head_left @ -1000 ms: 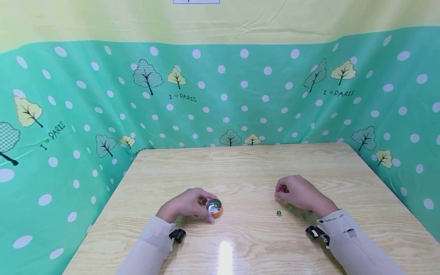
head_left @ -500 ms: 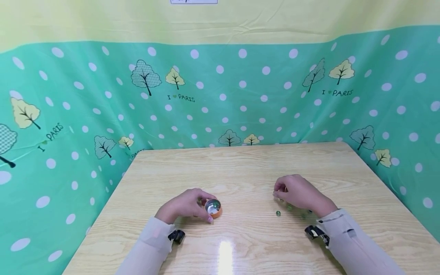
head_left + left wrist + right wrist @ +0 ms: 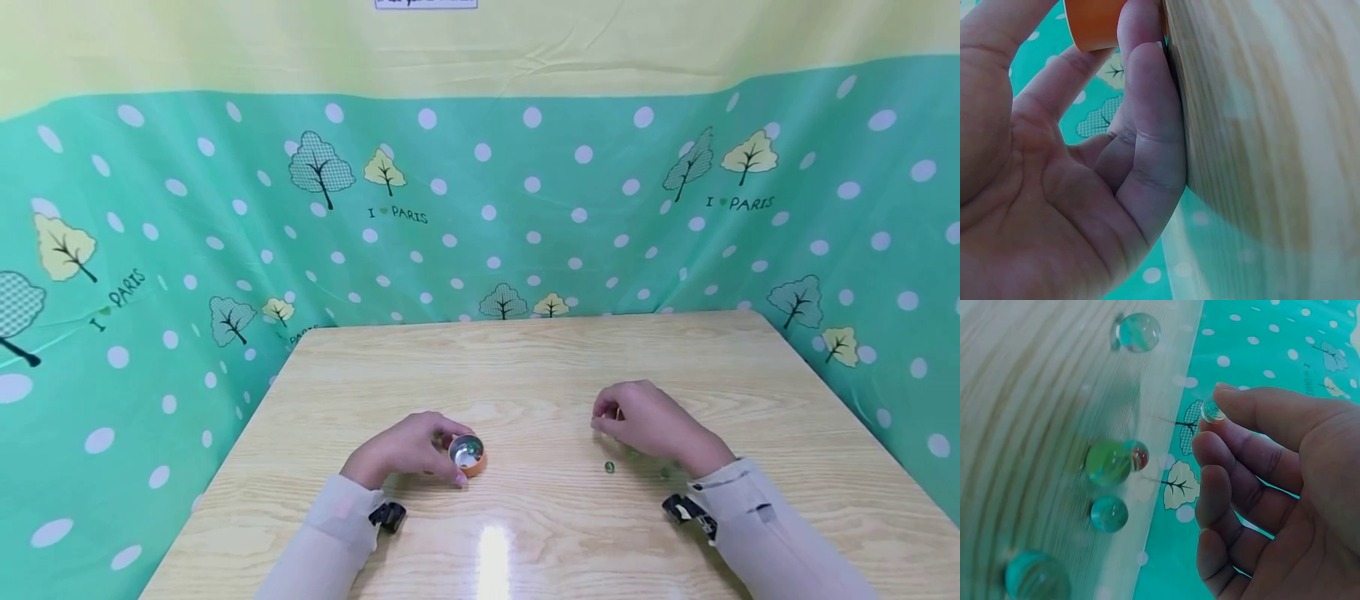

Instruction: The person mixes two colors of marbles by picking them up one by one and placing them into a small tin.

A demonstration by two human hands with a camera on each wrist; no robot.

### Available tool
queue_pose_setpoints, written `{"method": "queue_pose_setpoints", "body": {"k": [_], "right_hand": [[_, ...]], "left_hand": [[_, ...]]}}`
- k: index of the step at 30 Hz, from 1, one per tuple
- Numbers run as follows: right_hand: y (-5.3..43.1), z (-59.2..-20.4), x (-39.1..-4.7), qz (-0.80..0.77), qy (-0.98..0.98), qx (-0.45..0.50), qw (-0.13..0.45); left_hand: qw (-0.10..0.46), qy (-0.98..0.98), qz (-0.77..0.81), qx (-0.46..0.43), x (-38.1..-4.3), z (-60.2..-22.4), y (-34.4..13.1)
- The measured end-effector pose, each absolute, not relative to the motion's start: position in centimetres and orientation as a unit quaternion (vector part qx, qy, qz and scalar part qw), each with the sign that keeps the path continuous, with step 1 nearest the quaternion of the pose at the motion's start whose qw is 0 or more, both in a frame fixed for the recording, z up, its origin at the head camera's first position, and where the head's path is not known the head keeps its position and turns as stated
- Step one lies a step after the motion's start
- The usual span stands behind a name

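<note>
My left hand (image 3: 408, 450) holds a small cup (image 3: 477, 467), orange outside and silvery inside, between thumb and fingers at the left of the table. Marbles show inside the cup; their number is not clear. In the left wrist view the orange wall (image 3: 1092, 26) is partly cut off by the top edge, and the curled lower fingers rest along the tabletop. My right hand (image 3: 648, 421) pinches a clear marble (image 3: 1211, 412) between thumb and index finger, off the table. Under and beside that hand lie several loose marbles, among them a green one (image 3: 1107, 464) and a dark green one (image 3: 609, 467).
The wood-grain table (image 3: 525, 367) carries a bright light reflection near its front. A green curtain (image 3: 450, 208) with dots and trees surrounds the back and sides. In the right wrist view, another clear marble (image 3: 1140, 332) lies apart from the others.
My right hand has shifted slightly left, over the table. The left hand and the cup have stayed in place.
</note>
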State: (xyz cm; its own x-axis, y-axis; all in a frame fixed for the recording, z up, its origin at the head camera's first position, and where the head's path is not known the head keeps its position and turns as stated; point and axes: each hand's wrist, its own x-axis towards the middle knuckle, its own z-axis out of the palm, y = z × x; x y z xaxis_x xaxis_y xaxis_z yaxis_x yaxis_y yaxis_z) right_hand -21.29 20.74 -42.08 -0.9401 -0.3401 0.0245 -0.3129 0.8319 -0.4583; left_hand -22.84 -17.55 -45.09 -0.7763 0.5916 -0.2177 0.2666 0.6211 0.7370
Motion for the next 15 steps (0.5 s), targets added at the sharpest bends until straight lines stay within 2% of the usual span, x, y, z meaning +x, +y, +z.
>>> {"method": "queue_pose_setpoints", "body": {"k": [15], "right_hand": [[18.1, -42.0, -21.8, -0.232, 0.950, -0.206, 0.021]], "left_hand": [[0.226, 0.871, 0.358, 0.250, -22.7, -45.0, -17.5]]}}
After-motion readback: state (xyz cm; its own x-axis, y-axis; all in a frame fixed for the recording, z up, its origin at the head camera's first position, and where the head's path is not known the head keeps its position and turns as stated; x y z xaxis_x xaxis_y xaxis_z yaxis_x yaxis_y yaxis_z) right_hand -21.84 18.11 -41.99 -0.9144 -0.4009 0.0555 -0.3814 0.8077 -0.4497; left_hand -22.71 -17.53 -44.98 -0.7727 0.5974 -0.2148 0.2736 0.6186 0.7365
